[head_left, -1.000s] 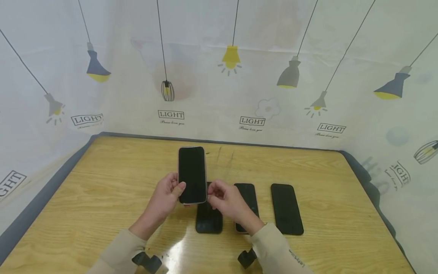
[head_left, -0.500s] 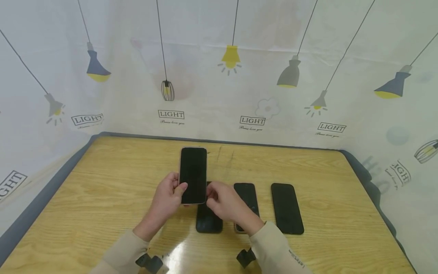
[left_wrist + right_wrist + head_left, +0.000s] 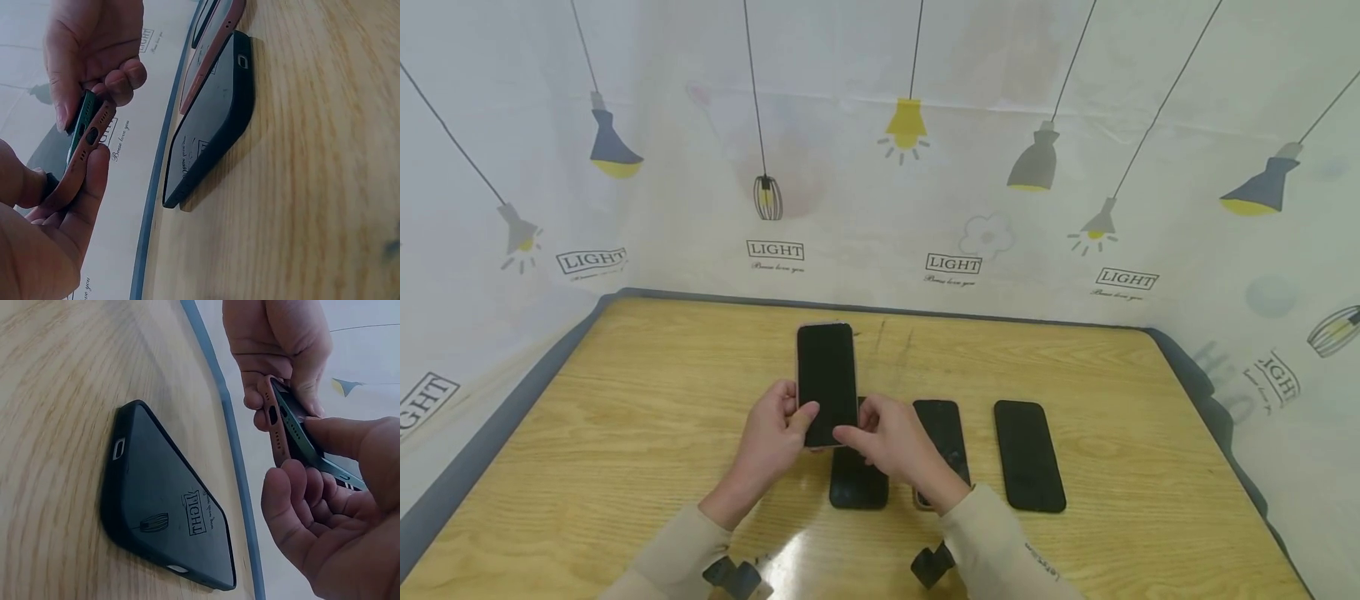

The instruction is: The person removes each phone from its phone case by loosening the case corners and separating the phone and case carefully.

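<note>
A smartphone (image 3: 826, 379) with a dark screen is held up over the table, screen towards me. My left hand (image 3: 769, 437) grips its lower left side, thumb on the screen and fingers behind. My right hand (image 3: 898, 446) pinches the lower right corner, its thumb lying on the glass. In the right wrist view, the phone's green edge (image 3: 304, 442) stands proud of a pinkish-brown phone case (image 3: 275, 428), a gap between them at this corner. The left wrist view shows my left fingers wrapped round the case (image 3: 76, 165) from behind. The case's back is hidden.
On the wooden table (image 3: 647, 400) lie three more phones: a black-cased phone (image 3: 859, 489) partly under the held one, a pink-rimmed phone (image 3: 943, 425) behind my right wrist, and a dark phone (image 3: 1030, 458) farther right. A printed curtain (image 3: 850, 200) encloses the table.
The held phone has shifted slightly right. My right thumb has moved from beside the phone's right edge onto the lower right corner of the screen. The phones on the table have stayed put.
</note>
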A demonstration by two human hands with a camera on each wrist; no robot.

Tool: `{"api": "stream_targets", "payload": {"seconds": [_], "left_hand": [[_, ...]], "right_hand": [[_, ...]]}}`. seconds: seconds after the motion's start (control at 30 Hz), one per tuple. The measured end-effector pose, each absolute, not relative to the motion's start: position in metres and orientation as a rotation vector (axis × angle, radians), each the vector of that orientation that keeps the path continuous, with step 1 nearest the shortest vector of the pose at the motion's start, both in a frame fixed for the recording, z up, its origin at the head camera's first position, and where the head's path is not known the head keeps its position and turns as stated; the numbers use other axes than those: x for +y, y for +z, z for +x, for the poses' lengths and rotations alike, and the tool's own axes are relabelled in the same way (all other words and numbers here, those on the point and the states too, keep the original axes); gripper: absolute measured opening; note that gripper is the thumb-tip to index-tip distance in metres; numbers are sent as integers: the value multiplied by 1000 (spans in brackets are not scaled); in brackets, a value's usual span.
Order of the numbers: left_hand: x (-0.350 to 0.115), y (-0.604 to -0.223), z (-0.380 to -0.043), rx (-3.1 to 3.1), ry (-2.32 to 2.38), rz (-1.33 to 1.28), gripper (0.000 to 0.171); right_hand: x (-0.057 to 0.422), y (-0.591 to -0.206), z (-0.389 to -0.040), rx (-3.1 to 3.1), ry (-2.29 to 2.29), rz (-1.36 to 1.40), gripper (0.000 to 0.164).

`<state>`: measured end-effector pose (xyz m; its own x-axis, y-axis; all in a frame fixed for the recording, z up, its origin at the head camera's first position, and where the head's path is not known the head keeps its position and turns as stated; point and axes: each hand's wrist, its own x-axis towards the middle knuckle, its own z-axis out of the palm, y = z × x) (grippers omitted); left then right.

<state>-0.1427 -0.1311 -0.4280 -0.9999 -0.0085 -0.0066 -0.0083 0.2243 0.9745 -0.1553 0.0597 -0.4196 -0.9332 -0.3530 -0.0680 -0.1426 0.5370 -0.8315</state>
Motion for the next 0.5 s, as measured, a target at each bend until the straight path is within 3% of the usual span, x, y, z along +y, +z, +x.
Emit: {"api": "stream_targets", "payload": {"seconds": [0.5], "left_hand": [[-134,-432,-144,-2455,-1947,52,18]], "right_hand": [[66,-423,-158,2398,-1493,-480,27]]}}
